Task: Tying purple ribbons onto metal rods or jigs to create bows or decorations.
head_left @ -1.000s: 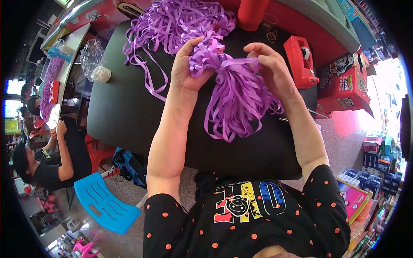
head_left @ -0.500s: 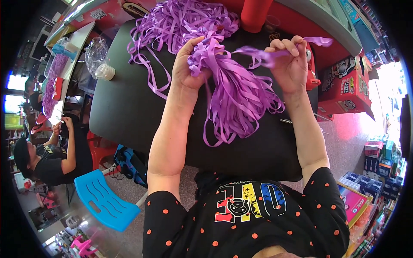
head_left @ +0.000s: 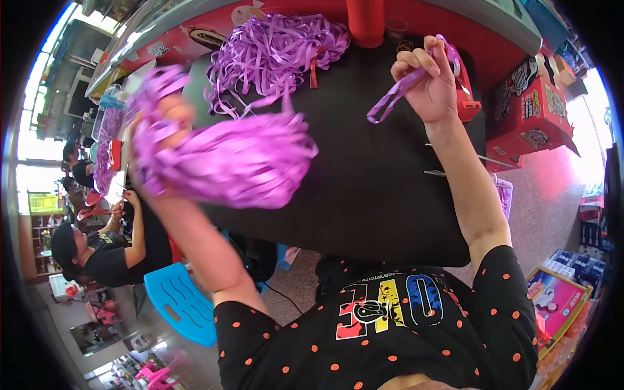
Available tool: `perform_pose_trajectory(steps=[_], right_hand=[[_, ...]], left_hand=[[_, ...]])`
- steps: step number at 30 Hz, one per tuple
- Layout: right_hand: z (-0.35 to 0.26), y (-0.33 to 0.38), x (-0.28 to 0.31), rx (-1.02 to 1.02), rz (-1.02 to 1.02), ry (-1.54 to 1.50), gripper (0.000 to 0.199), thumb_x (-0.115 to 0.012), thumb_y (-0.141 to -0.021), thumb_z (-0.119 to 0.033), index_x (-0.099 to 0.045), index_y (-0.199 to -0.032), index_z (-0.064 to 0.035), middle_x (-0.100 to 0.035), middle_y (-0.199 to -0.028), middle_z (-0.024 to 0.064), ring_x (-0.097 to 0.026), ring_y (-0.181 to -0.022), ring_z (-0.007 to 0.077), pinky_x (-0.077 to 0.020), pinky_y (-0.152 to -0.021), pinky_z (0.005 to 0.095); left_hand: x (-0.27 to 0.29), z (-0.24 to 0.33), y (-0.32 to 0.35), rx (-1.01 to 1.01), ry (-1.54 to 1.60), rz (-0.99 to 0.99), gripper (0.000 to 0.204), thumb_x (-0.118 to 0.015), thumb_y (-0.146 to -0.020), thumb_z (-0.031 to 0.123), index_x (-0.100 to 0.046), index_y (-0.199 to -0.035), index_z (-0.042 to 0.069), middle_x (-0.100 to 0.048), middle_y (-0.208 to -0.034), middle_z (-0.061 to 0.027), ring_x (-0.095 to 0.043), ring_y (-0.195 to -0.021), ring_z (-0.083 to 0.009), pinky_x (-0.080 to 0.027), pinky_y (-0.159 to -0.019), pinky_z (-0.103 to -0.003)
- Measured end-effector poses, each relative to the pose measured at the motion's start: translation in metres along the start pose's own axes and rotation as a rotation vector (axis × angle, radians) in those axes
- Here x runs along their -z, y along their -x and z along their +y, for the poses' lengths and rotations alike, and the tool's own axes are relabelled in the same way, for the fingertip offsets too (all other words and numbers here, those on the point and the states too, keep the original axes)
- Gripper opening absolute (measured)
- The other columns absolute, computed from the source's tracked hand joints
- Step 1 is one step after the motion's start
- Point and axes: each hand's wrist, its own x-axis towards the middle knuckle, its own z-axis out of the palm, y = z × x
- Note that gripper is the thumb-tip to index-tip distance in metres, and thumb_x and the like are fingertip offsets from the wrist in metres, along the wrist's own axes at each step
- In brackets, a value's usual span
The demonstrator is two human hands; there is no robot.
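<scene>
Off to the left, my left hand (head_left: 174,123), smeared by motion, grips a thick bundle of purple ribbon straps (head_left: 240,162). The looped ends of that bundle fan out rightward over the black tabletop (head_left: 364,195). At the far right of the table my raised right hand (head_left: 429,91) has its fingers closed on a single purple ribbon strap (head_left: 398,95), one loop of which hangs to the left. Between the hands, toward the back, lies a tangled pile of purple straps (head_left: 266,58) with a small red strip at its right side.
Behind the table stands a red cylinder (head_left: 365,25). A red device (head_left: 465,97) and thin metal tools (head_left: 434,173) lie near my right forearm. Beyond the right edge is a red printed carton (head_left: 530,123). A blue stool (head_left: 182,302) and a seated person (head_left: 107,247) are at left.
My left hand has swung left with the bundle, away from the table's middle. The right hand has moved slightly up, its strap now apart from the bundle and hanging in a loop.
</scene>
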Motion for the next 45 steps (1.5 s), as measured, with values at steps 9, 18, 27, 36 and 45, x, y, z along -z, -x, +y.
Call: perform_pose_trajectory(steps=[9, 18, 27, 36, 45], right_hand=[[0.005, 0.004, -0.001, -0.039, 0.028, 0.058, 0.02, -0.052, -0.097, -0.031, -0.061, -0.101, -0.0138, -0.056, -0.072, -0.0005, -0.052, -0.082, 0.0157, -0.0466, -0.082, 0.0309], [0.0, 0.015, -0.085, 0.061, 0.039, 0.717, 0.037, -0.043, -0.099, -0.03, -0.059, -0.115, -0.0007, -0.062, -0.115, 0.017, -0.06, -0.098, 0.0196, -0.0476, -0.086, 0.031], [-0.124, 0.148, -0.11, 0.343, 0.155, 1.117, 0.034, -0.053, -0.095, -0.022, -0.059, -0.111, 0.0071, -0.06, -0.099, 0.0105, -0.051, -0.084, 0.0124, -0.0409, -0.079, 0.029], [-0.138, 0.185, -0.145, 0.137, 0.605, 1.456, 0.021, -0.058, -0.091, -0.011, -0.066, -0.106, 0.0022, -0.06, -0.072, -0.0011, -0.046, -0.053, 0.0033, -0.0371, -0.047, 0.0175], [-0.161, 0.233, -0.157, 0.3, 0.653, 1.465, 0.021, -0.055, -0.09, -0.005, -0.065, -0.106, 0.0036, -0.068, -0.092, 0.0093, -0.056, -0.065, 0.0077, -0.0483, -0.062, 0.0214]], left_hand=[[-0.072, 0.032, 0.015, -0.205, -0.79, 0.639, 0.032, -0.064, -0.083, 0.018, -0.057, -0.111, 0.005, -0.061, -0.088, -0.0088, -0.062, -0.073, -0.0155, -0.05, -0.06, -0.024], [-0.022, -0.163, -0.07, 0.089, -1.902, -0.279, 0.083, -0.072, -0.068, 0.034, -0.038, -0.136, 0.001, -0.05, -0.125, -0.0274, -0.048, -0.121, -0.0341, -0.036, -0.104, -0.037], [-0.105, -0.111, -0.088, 0.027, -1.859, -0.204, 0.055, -0.067, -0.081, 0.031, -0.054, -0.127, 0.004, -0.057, -0.126, -0.016, -0.055, -0.114, -0.0274, -0.042, -0.096, -0.035], [-0.24, -0.262, -0.045, 0.278, -1.087, -0.619, 0.033, -0.066, -0.085, 0.007, -0.06, -0.117, 0.002, -0.064, -0.105, -0.0077, -0.061, -0.093, -0.0127, -0.049, -0.083, -0.026], [-0.309, -0.387, -0.049, 0.645, -0.46, -0.744, 0.066, -0.074, -0.079, 0.011, -0.04, -0.134, -0.002, -0.064, -0.107, -0.0147, -0.062, -0.093, -0.0164, -0.05, -0.084, -0.029]])
